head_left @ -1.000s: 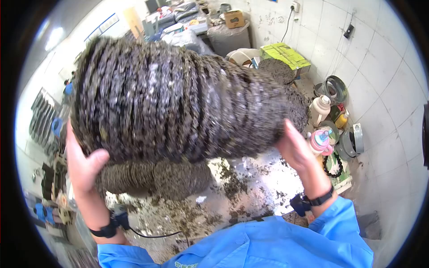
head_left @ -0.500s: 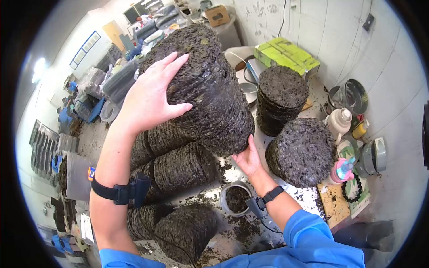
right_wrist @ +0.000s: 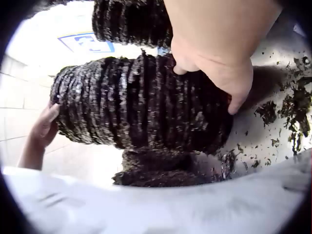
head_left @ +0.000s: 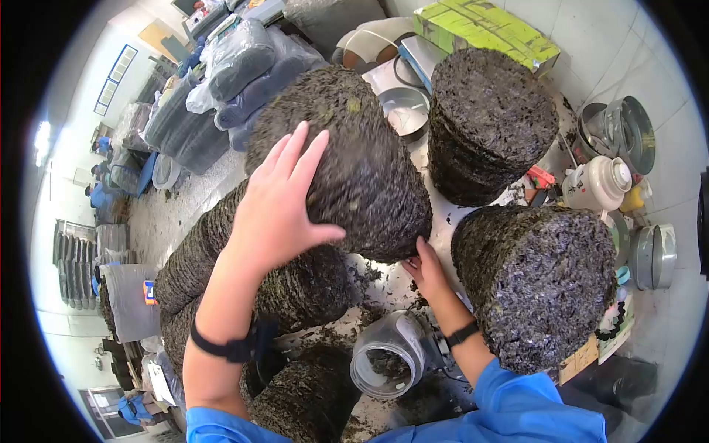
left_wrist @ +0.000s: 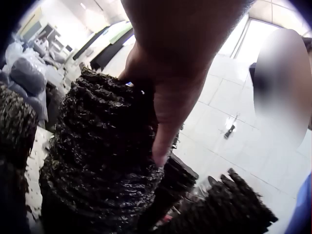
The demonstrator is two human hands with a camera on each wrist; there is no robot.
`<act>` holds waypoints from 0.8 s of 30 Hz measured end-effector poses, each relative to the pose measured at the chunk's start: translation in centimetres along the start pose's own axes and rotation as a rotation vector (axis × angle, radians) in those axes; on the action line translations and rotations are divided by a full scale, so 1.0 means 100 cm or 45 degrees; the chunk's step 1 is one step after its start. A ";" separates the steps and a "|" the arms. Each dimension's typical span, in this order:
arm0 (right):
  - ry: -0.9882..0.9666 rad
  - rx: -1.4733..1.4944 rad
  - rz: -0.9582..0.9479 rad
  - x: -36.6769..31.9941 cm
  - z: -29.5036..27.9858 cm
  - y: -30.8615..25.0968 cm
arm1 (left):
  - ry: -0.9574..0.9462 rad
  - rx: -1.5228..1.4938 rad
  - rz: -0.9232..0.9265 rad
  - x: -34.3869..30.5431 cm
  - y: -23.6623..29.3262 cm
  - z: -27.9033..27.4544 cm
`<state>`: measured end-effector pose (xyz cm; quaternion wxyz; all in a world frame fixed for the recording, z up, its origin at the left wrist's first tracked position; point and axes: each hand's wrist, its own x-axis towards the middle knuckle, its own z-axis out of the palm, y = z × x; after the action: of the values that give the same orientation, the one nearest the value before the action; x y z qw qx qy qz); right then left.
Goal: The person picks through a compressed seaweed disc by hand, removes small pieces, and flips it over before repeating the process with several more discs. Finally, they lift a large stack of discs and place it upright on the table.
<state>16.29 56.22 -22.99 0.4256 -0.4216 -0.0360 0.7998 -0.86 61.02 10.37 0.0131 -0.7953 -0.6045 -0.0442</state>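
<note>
A thick stack of dark, round dried-seaweed cakes (head_left: 369, 166) stands tilted in the head view between my two hands. Across its upper end lies my left hand (head_left: 277, 214), fingers straight and spread, thumb stretched out to the side. My right hand (head_left: 430, 275) grips the lower end, thumb up against the edge and fingers partly hidden beneath. The right wrist view shows the stack's ridged side (right_wrist: 126, 102), with the right hand (right_wrist: 214, 68) at one end and the left hand (right_wrist: 43, 127) at the other.
Two similar stacks, a rear one (head_left: 487, 125) and a nearer one (head_left: 543, 273), stand to the right. More stacks (head_left: 203, 255) lie at left. A clear plastic jar (head_left: 388, 354) sits in front on the crumb-strewn table (head_left: 443, 214). A jug (head_left: 594, 184) and metal rings (head_left: 653, 255) line the right.
The stack, earlier held sideways between both hands, has turned up on end and come lower. My left hand went from its left end to its top. The view has moved closer to the table.
</note>
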 end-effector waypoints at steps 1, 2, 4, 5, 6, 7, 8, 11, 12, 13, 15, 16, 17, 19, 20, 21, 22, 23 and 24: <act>0.008 0.003 0.011 -0.014 -0.001 0.003 | -0.014 -0.003 -0.003 -0.010 0.007 -0.001; 0.068 -0.052 0.066 -0.028 -0.001 0.006 | -0.061 0.016 0.009 -0.019 0.013 -0.002; 0.010 0.092 0.153 -0.034 0.001 0.014 | -0.059 0.077 0.001 -0.028 0.024 0.006; 0.013 0.093 0.159 -0.025 0.004 0.018 | -0.064 0.077 -0.001 -0.026 0.027 0.008; -0.040 0.185 0.051 -0.009 0.009 0.019 | -0.011 0.112 0.007 -0.020 0.028 0.008; -0.091 0.279 -0.057 0.002 0.015 0.019 | 0.040 0.148 0.017 -0.015 0.029 0.006; -0.102 0.345 -0.094 0.011 0.024 0.014 | 0.094 0.173 0.020 -0.006 0.028 0.006; -0.161 0.279 -0.143 0.022 0.038 -0.003 | 0.215 0.127 0.064 0.018 0.019 0.014; -0.231 0.115 -0.121 0.024 0.036 -0.005 | 0.239 0.172 0.063 0.023 0.017 0.017; -0.238 0.110 -0.131 0.023 0.036 -0.008 | 0.251 0.173 0.064 0.024 0.021 0.014; -0.239 0.010 -0.090 0.020 0.037 -0.008 | 0.275 0.176 0.035 0.025 0.031 0.008; -0.244 0.001 -0.079 0.022 0.038 -0.008 | 0.269 0.179 0.042 0.028 0.035 0.011; -0.242 0.012 -0.075 0.022 0.038 -0.007 | 0.285 0.206 0.069 0.030 0.040 0.017; -0.249 -0.034 -0.077 0.019 0.039 -0.007 | 0.288 0.221 0.076 0.032 0.037 0.040; -0.262 -0.041 -0.080 0.019 0.039 -0.009 | 0.328 0.204 0.015 0.035 0.033 0.040; -0.263 -0.108 -0.094 0.016 0.037 -0.009 | 0.364 0.185 -0.042 0.036 0.029 0.037; -0.260 -0.173 -0.106 0.012 0.033 -0.008 | 0.381 0.158 -0.025 0.036 0.025 0.033; -0.263 -0.179 -0.106 0.007 0.030 -0.008 | 0.385 0.157 -0.030 0.035 0.024 0.031; -0.251 -0.222 -0.106 0.003 0.028 -0.009 | 0.377 0.154 -0.016 0.034 0.023 0.030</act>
<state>14.85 57.86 -21.02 0.4147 -0.3745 -0.1643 0.8129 2.43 63.90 7.77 0.1497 -0.7740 -0.6024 -0.1246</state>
